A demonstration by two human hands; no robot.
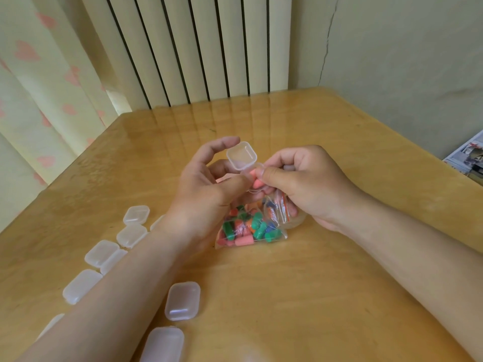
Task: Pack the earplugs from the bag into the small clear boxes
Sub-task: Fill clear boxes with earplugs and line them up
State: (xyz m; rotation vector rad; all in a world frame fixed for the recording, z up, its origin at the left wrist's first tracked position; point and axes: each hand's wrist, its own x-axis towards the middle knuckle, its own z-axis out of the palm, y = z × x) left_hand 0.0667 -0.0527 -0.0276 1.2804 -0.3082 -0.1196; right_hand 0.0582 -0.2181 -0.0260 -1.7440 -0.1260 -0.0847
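Note:
Above the middle of the table my left hand [209, 184] holds a small clear box [241, 155] with its hinged lid flipped up. My right hand [300, 181] pinches a pink earplug [256, 182] at the box's opening, thumb on top. Its lower fingers also grip the top of the clear bag [277, 232]. The bag hangs down to the table and holds several green, pink, orange and blue earplugs. Several shut clear boxes lie on the table to the left, among them one box [183, 300] by my left forearm and another box [136, 215] farther back.
The wooden table [326, 283] has its far edge near a ribbed white radiator [198, 48] and a curtain [39, 100] at left. Papers [467, 158] lie beyond the right edge. More boxes sit at the lower left, partly under my left forearm.

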